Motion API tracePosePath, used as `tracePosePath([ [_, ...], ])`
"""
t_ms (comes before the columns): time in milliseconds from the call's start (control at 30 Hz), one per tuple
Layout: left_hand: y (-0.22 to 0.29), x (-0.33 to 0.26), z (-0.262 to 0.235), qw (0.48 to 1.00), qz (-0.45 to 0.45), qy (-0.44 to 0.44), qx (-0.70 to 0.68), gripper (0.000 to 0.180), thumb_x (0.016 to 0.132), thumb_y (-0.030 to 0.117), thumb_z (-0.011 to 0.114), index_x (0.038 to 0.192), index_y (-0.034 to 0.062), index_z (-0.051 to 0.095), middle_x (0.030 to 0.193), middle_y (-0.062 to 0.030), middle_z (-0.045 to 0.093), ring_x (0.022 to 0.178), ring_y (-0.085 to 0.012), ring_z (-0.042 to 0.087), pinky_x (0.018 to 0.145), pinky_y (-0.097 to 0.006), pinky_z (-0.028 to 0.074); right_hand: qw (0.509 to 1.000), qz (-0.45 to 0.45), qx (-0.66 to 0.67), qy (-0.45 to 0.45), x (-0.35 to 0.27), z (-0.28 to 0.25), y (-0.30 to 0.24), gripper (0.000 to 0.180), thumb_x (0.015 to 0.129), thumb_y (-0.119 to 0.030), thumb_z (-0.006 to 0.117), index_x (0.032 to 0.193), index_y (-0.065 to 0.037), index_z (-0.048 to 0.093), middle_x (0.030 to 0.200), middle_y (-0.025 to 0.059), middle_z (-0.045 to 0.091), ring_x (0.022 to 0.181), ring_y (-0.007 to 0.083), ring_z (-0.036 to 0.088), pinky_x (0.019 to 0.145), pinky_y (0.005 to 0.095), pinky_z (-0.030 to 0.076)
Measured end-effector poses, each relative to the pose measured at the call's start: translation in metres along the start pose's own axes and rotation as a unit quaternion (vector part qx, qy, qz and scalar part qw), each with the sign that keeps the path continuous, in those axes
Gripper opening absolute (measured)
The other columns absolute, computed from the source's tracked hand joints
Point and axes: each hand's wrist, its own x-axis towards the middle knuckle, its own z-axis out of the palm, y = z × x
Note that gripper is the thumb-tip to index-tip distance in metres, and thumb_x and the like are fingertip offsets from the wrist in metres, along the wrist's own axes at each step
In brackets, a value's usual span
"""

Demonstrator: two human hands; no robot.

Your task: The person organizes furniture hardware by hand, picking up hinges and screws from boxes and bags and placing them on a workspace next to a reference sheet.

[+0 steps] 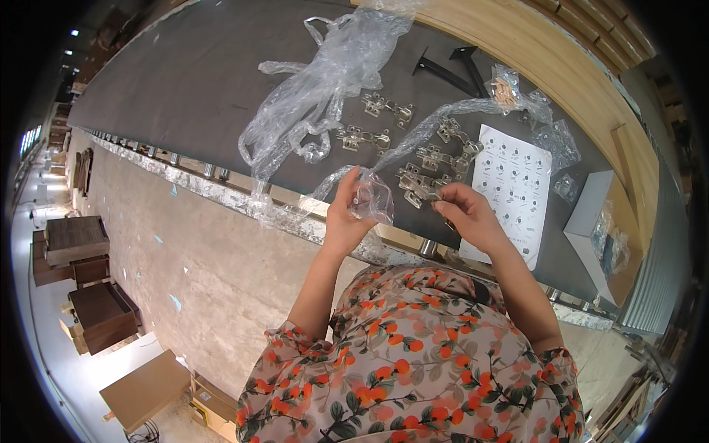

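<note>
My left hand [346, 221] is closed on a small clear plastic bag [377, 201], held over the near edge of the dark table. A long twisted strip of clear plastic runs behind it. With its thumb and fingers pinched together, my right hand [473, 218] grips a metal cabinet hinge [439, 201], partly hidden by the fingertips. Just left of it and beyond it lie several more silvery hinges [436, 156], bunched together. Two others, a nearer hinge [362, 138] and a farther hinge [387, 108], rest apart to the left.
Crumpled clear plastic wrap [325, 81] covers the table's middle left. Black metal brackets [450, 72] and a bag of wooden dowels [505, 91] lie at the back. A printed sheet [509, 188] sits right of my hand, beside an open box [591, 214]. Wooden boards [576, 59] border the far side.
</note>
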Motion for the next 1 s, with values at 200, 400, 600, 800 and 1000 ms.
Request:
tracePosePath([
  [200,0.021,0.004,0.011,0.998,-0.001,-0.042,0.053,0.091,0.063,-0.002,0.079,0.140,0.0095,0.032,0.112,-0.0082,0.057,0.096,-0.0163,0.056,0.086,-0.030,0.047,0.964,-0.122,-0.237,0.011,-0.010,0.002,-0.037,0.020,0.081,-0.015,0.066,0.095,-0.002,0.060,0.083,0.0057,0.060,0.070,0.0153,0.060,0.064,0.0266,0.048],
  [400,0.026,0.004,0.020,0.987,0.071,-0.071,0.126,0.083,0.064,0.000,0.076,0.137,0.0077,0.038,0.111,-0.0095,0.059,0.098,-0.0178,0.058,0.088,-0.030,0.046,0.870,-0.242,-0.426,-0.054,-0.002,0.001,-0.045,0.022,0.073,-0.018,0.066,0.090,-0.004,0.062,0.085,0.0111,0.060,0.078,0.0304,0.059,0.069,0.0383,0.048],
  [600,0.028,0.003,0.030,0.970,0.135,-0.108,0.170,0.080,0.060,0.006,0.078,0.132,0.0065,0.042,0.109,-0.0164,0.061,0.100,-0.0330,0.059,0.088,-0.039,0.045,0.862,-0.218,-0.432,-0.152,0.009,-0.001,-0.058,0.019,0.072,-0.019,0.066,0.082,-0.004,0.061,0.081,0.0112,0.058,0.078,0.0308,0.058,0.069,0.0403,0.046],
  [800,0.032,0.001,0.035,0.966,0.125,-0.158,0.163,0.082,0.063,0.009,0.079,0.135,0.0084,0.040,0.111,-0.0139,0.061,0.102,-0.0300,0.059,0.090,-0.037,0.045,0.858,-0.186,-0.445,-0.178,0.007,0.003,-0.068,0.021,0.069,-0.013,0.067,0.088,-0.003,0.065,0.081,0.0122,0.058,0.076,0.0305,0.058,0.066,0.0380,0.047],
  [1000,0.035,0.002,0.034,0.968,0.083,-0.178,0.155,0.082,0.062,0.014,0.078,0.134,0.0043,0.038,0.106,-0.0167,0.062,0.098,-0.0336,0.058,0.086,-0.042,0.043,0.878,-0.172,-0.396,-0.207,-0.002,0.001,-0.060,0.025,0.069,-0.012,0.068,0.092,-0.005,0.066,0.083,0.0115,0.058,0.076,0.0297,0.059,0.067,0.0369,0.047],
])
